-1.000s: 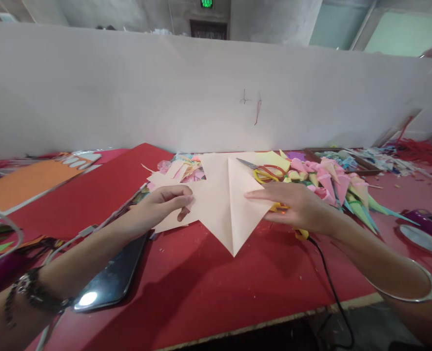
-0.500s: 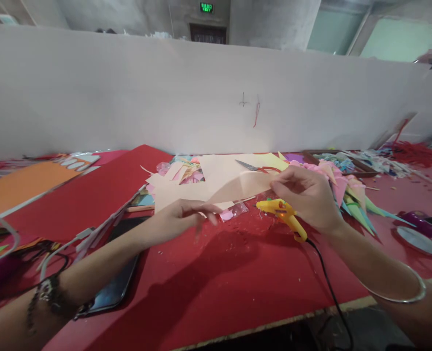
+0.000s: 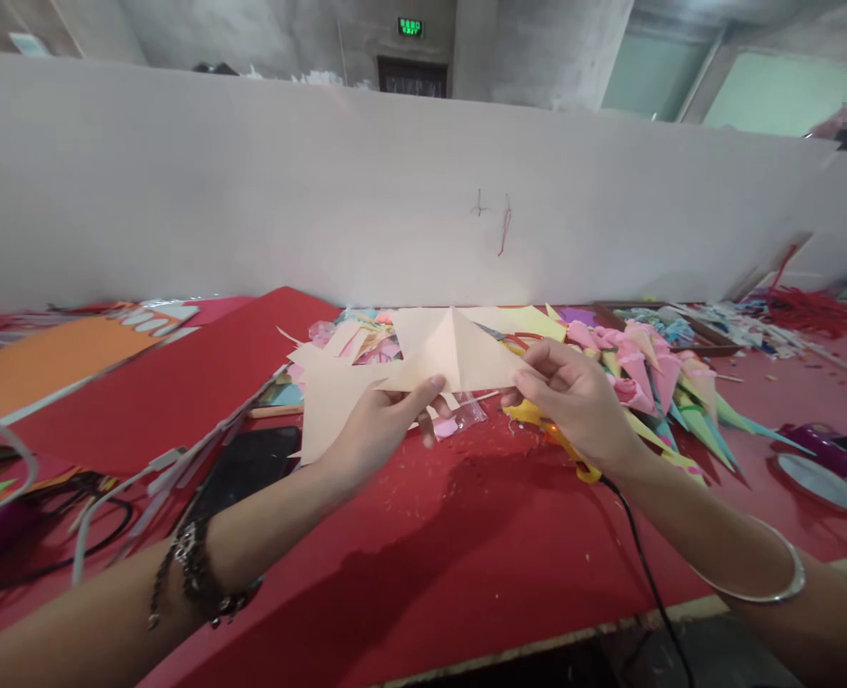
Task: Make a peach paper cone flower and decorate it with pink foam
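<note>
A creased cream paper triangle (image 3: 459, 358) is held up over the red table, its peak pointing away from me. My left hand (image 3: 387, 416) pinches its lower left edge, thumb on top. The right corner is between the thumb and fingers of my right hand (image 3: 571, 387). Partly hidden behind my right hand, a yellow glue gun (image 3: 567, 447) lies on the table. Scissors with red handles (image 3: 520, 338) rest on cream sheets (image 3: 337, 397) behind the triangle.
Pink and green paper cones (image 3: 657, 368) are piled at the right. A dark phone (image 3: 251, 468) and a large red sheet (image 3: 180, 382) lie at the left. The glue gun's black cord (image 3: 642, 549) runs over the front edge. A white partition (image 3: 251, 191) stands behind.
My left hand has moved up and right and now grips the paper, which it did not hold before. The paper has turned to show a crease and a peak. My right hand has shifted slightly left.
</note>
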The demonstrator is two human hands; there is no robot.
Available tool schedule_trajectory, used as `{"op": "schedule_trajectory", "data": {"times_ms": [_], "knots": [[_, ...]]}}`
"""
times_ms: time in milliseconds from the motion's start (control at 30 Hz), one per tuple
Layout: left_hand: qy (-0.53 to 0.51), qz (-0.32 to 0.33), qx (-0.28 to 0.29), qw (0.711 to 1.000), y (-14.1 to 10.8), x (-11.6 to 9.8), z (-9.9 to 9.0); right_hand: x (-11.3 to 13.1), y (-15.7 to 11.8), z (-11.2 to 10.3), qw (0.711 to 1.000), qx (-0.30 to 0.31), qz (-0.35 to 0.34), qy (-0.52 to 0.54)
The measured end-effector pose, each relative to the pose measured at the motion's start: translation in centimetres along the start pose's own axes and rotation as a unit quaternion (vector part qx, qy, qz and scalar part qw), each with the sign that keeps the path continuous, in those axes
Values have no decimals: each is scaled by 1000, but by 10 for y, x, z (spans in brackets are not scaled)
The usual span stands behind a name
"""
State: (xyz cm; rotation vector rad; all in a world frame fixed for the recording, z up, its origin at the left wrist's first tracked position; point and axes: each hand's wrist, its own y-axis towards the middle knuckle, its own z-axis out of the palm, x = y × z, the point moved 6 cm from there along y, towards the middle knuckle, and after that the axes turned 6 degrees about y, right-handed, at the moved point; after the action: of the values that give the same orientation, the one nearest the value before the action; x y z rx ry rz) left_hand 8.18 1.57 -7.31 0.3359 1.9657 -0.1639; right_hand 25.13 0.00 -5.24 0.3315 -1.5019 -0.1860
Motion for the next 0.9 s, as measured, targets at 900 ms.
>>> {"op": "schedule_trajectory", "data": {"times_ms": [900], "knots": [[116,106,-16,987,-1,-17,-1,1,-4,32,986,85,-48,-133]]}}
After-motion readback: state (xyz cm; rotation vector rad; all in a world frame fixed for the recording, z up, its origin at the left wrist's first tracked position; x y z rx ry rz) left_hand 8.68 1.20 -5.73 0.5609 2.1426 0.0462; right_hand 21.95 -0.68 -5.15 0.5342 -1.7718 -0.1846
